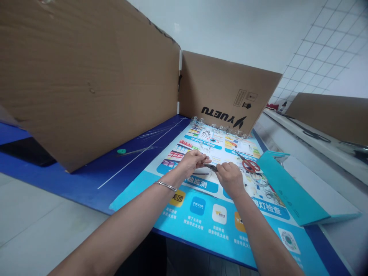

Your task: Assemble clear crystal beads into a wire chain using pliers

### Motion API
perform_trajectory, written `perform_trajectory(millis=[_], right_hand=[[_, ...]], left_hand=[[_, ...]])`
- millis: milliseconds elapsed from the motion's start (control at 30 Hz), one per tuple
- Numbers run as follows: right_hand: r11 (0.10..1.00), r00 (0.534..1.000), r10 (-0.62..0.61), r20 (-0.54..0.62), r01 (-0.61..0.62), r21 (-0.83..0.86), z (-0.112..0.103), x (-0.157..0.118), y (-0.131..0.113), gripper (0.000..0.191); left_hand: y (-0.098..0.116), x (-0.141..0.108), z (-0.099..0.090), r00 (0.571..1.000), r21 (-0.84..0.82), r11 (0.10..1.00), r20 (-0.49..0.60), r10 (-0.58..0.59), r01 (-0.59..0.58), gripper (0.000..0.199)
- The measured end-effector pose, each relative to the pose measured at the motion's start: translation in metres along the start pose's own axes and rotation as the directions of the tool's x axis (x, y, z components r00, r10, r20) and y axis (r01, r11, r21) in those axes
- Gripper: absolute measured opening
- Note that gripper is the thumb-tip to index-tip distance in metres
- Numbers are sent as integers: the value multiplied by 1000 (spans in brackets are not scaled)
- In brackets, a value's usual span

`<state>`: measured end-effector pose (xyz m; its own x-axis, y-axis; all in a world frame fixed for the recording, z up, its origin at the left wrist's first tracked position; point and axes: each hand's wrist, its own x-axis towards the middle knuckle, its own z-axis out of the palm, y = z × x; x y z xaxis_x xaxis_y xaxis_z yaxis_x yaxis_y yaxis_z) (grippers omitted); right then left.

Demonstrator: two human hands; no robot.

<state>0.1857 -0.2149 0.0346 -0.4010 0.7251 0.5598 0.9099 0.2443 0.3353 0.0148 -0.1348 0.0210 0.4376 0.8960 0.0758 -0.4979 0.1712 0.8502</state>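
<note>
My right hand [230, 178] is closed around a dark, narrow tool [212, 167] that looks like pliers; its handles are hidden in the palm. The tool's tip points left, towards the fingertips of my left hand [194, 161]. Those fingers are pinched together, and whatever they hold is too small to make out. Both hands are over the printed mat [184, 209]. Just below them a thin dark curved strip [201, 173] shows on the mat. Right of my hands lie scissors with orange-red handles [250, 165].
Tall cardboard panels [123, 76] stand left and behind. Tangled clear curls [221, 128] line the mat's far edge. An open turquoise folder-like box [290, 188] lies right. A thin pointed tool [136, 151] and a small green object [121, 151] lie left. A white ledge [304, 132] runs along the right.
</note>
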Motion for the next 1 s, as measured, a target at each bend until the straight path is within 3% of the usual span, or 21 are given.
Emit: perform_trajectory(millis=[333,767,1000], right_hand=[[942,981,95,168,-143,305,10,-4,7,25],[925,977,70,199,-139,354,12,-4,12,24],[944,982,108,153,-149,294,11,-6,14,21]], left_hand=[[9,-3,1,994,96,994,105,35,-45,24],[17,-11,15,992,121,987,74,100,-108,27],[18,-4,0,997,238,971,79,-5,-14,25]])
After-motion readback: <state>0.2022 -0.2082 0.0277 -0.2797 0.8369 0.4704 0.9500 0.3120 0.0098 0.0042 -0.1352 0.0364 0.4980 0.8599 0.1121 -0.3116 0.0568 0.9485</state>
